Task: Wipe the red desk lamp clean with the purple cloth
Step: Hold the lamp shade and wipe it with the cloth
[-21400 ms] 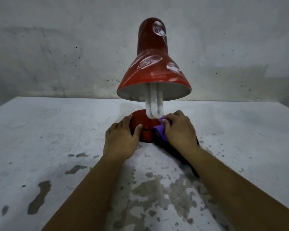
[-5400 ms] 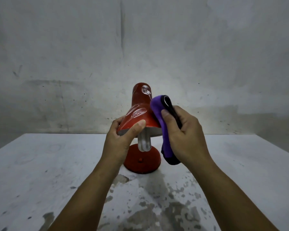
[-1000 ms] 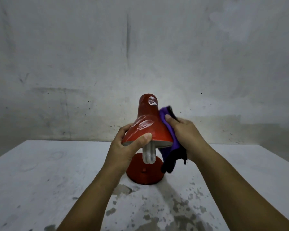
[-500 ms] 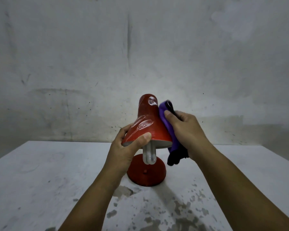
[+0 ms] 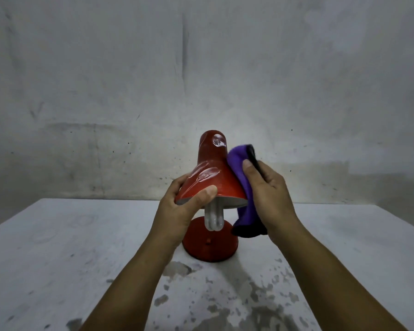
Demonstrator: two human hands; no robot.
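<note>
The red desk lamp (image 5: 213, 168) stands on its round red base (image 5: 209, 247) in the middle of the table, with a white bulb (image 5: 214, 218) hanging below the shade. My left hand (image 5: 184, 209) grips the shade's lower left rim, thumb on the front. My right hand (image 5: 270, 194) holds the purple cloth (image 5: 239, 163) with a black edge against the right side of the shade. The cloth's lower end hangs down beside the base. The lamp's neck is hidden behind the shade.
A white table (image 5: 58, 247) with worn, flaking grey patches (image 5: 249, 302) near me carries the lamp. A stained grey wall (image 5: 201, 68) rises right behind the table's far edge.
My right hand has drawn the cloth slightly down and outward along the right side of the shade. My left hand keeps its grip on the rim.
</note>
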